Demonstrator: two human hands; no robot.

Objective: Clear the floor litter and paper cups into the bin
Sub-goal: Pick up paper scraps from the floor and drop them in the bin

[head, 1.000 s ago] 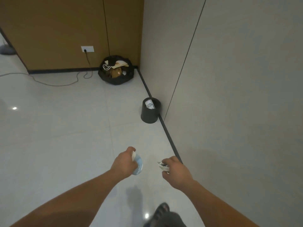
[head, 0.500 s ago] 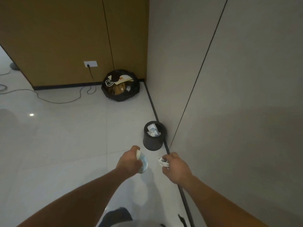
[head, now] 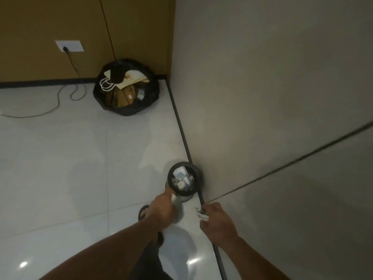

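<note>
- Head view: the person's left hand point(head: 161, 211) is curling its fingers round a pale paper cup point(head: 179, 211), gripping it just short of the bin point(head: 199, 175).
- Right hand point(head: 219, 223) is pinching a small crumpled white scrap of litter point(head: 202, 214) in closed fingers, near the bin.
- The bin is standing on the floor tiles point(head: 60, 168), touching the wall's skirting point(head: 181, 128), already holding paper scraps.
- A black rubbish bag point(head: 126, 109) is sitting open in the far corner.

left hand point(head: 163, 209) grips paper cup point(head: 179, 211) | right hand point(head: 219, 221) pinches litter point(head: 202, 214) | both arms extended forward
</note>
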